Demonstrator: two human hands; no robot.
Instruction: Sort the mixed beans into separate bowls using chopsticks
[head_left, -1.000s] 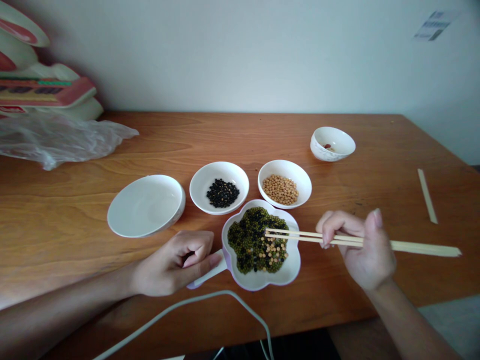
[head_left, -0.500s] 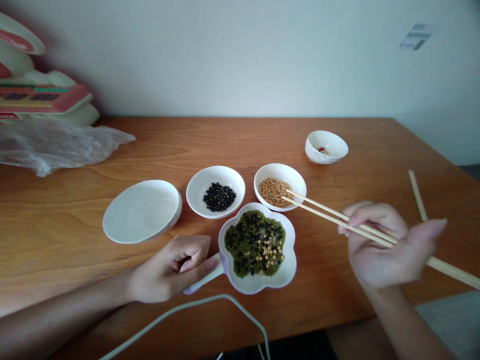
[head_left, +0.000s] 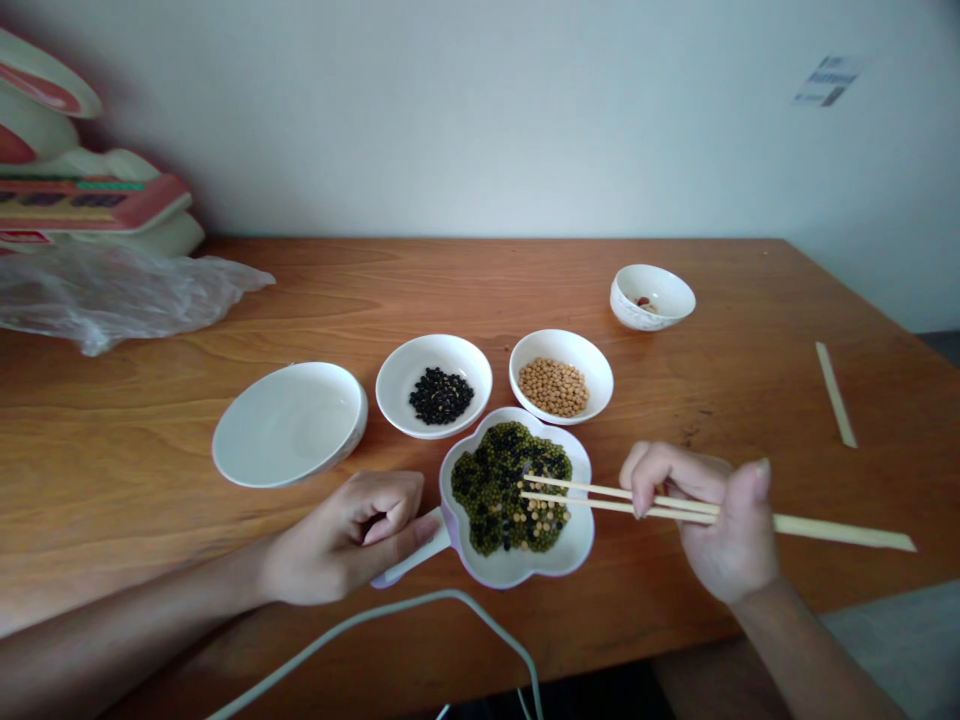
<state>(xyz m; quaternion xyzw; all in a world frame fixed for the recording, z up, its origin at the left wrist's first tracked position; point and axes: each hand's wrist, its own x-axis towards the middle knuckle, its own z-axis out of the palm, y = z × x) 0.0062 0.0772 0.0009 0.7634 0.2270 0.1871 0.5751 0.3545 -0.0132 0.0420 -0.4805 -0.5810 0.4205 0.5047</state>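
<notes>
My left hand [head_left: 360, 535] is closed around the handle of a white flower-shaped ladle-like bowl [head_left: 577, 555] with a lilac edge. Mixed green, black and tan beans [head_left: 510, 485] lie in it. Wooden chopsticks [head_left: 817, 530] are gripped in my right hand [head_left: 705, 510], their tips down among the tan beans on the right side of the mix. Whether a bean is pinched between the tips is too small to tell. Right behind stand a white bowl of tan soybeans [head_left: 555, 387] and a white bowl of black beans [head_left: 441, 396].
A larger white bowl [head_left: 292, 420] stands at left. Farther back at right is a small bowl [head_left: 652, 297] with some bits inside. A paper strip [head_left: 835, 395] lies at right, a plastic bag [head_left: 127, 290] at far left. A pale cable [head_left: 337, 625] loops along the front.
My right hand has moved left and toward me, taking the chopstick tips from the soybean bowl into the flower-shaped bowl. My left hand keeps its hold on the handle.
</notes>
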